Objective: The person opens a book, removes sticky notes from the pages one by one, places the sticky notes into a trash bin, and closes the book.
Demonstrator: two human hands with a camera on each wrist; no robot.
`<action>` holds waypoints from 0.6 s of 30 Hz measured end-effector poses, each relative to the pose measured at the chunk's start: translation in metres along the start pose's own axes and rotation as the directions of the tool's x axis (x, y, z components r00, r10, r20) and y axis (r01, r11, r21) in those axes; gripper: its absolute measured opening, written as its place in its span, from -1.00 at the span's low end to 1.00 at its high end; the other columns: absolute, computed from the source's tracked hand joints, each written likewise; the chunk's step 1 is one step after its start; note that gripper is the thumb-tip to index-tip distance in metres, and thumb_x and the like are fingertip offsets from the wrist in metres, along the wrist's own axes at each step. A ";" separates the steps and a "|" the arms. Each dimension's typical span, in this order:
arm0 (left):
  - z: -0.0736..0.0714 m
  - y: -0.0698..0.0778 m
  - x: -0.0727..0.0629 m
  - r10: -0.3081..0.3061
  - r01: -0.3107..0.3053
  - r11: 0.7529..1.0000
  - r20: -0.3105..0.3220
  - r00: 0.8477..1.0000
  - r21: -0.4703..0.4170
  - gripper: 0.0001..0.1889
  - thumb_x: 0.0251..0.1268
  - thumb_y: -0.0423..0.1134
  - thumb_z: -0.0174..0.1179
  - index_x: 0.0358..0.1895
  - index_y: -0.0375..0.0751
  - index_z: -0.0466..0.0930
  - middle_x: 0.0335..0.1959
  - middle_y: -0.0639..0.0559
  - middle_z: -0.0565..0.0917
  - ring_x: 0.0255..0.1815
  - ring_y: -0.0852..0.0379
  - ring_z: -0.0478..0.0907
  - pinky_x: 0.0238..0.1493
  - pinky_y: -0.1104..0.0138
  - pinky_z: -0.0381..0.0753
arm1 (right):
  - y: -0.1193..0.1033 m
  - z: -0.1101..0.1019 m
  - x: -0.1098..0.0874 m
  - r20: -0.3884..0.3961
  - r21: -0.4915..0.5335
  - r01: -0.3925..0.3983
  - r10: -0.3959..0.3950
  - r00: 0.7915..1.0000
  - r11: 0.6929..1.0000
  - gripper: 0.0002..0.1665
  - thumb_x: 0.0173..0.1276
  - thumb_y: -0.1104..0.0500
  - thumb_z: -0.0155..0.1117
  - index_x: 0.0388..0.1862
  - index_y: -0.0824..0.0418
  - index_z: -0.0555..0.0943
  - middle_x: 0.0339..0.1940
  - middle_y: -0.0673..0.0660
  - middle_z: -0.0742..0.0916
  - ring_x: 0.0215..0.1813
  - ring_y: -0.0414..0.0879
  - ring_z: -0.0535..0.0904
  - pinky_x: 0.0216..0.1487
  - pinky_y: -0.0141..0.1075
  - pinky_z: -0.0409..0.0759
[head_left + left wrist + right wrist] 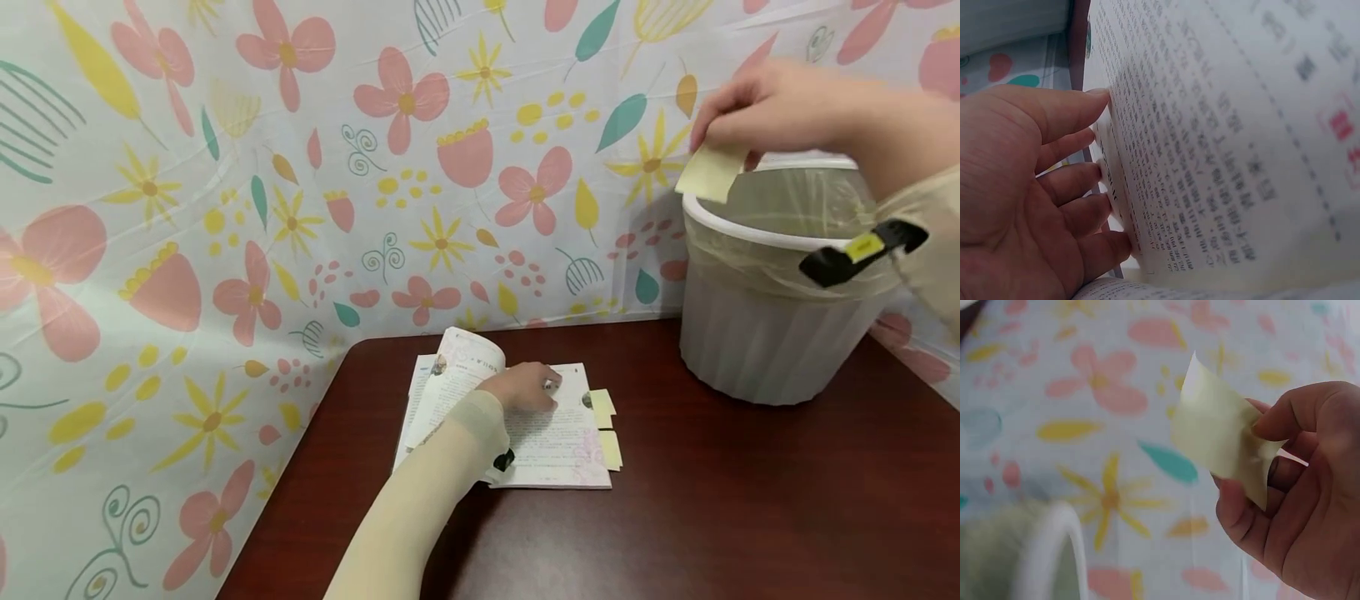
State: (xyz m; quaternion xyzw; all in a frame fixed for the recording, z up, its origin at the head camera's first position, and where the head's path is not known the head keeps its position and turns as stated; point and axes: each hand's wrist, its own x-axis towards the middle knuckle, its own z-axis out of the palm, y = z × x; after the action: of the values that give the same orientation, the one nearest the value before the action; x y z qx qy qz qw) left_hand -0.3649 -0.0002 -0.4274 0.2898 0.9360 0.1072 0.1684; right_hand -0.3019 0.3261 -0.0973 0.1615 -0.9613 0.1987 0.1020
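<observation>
A pale yellow sticky note (711,172) is pinched between the thumb and fingers of my right hand (787,108), above the near-left rim of the white trash bin (757,325). The right wrist view shows the note (1213,422) slightly bent, with the bin's rim (1063,519) low at the left. My left hand (522,386) rests on an open book (555,442) on the table. In the left wrist view, the fingertips (1100,103) touch the printed page (1166,162). Toward the book's left side, a lifted page (465,358) curls over.
Two yellow sticky tabs, an upper one (602,408) and a lower one (611,450), stick out from the book's right edge. A clear plastic liner (817,204) lines the bin. Behind the dark red-brown table (675,517) hangs a flower-patterned cloth (420,183).
</observation>
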 end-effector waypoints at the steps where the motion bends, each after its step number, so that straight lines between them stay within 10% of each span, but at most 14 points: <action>1: 0.000 0.000 0.000 0.002 -0.002 1.000 -0.002 1.000 0.000 -0.45 0.37 -0.05 0.30 0.43 0.20 0.52 0.48 0.20 0.50 0.57 0.16 0.33 0.52 0.23 0.39 | 0.009 -0.007 0.004 -0.008 0.001 -0.024 0.024 1.000 1.000 -0.67 0.56 0.17 0.02 -0.12 0.24 0.74 -0.43 -0.12 0.69 -0.45 -0.17 0.60 -0.44 -0.39 0.61; 14: 0.003 0.003 0.005 0.011 -0.011 1.000 -0.007 1.000 0.000 -0.45 0.36 -0.02 0.30 0.43 0.25 0.52 0.47 0.28 0.50 0.55 0.22 0.35 0.48 0.28 0.42 | 0.102 -0.053 0.033 0.094 0.117 -0.339 0.329 0.940 0.934 -0.63 0.59 0.04 0.03 -0.43 -0.13 0.66 -0.45 -0.11 0.67 -0.44 -0.21 0.62 -0.37 -0.26 0.75; 18: 0.004 0.003 0.006 0.017 -0.017 1.000 -0.006 1.000 0.003 -0.45 0.37 -0.02 0.30 0.43 0.23 0.52 0.48 0.26 0.49 0.56 0.21 0.34 0.49 0.28 0.41 | 0.121 -0.044 0.035 0.067 0.143 -0.382 0.376 0.924 0.913 -0.56 0.61 0.04 -0.04 -0.01 0.31 0.69 -0.37 0.01 0.66 -0.43 -0.13 0.62 -0.36 -0.20 0.77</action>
State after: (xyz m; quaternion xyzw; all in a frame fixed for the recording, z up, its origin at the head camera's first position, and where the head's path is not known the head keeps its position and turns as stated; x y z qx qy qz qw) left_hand -0.3666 0.0062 -0.4319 0.2976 0.9342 0.1083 0.1640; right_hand -0.3710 0.4403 -0.0904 -0.0170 -0.9580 0.2847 0.0305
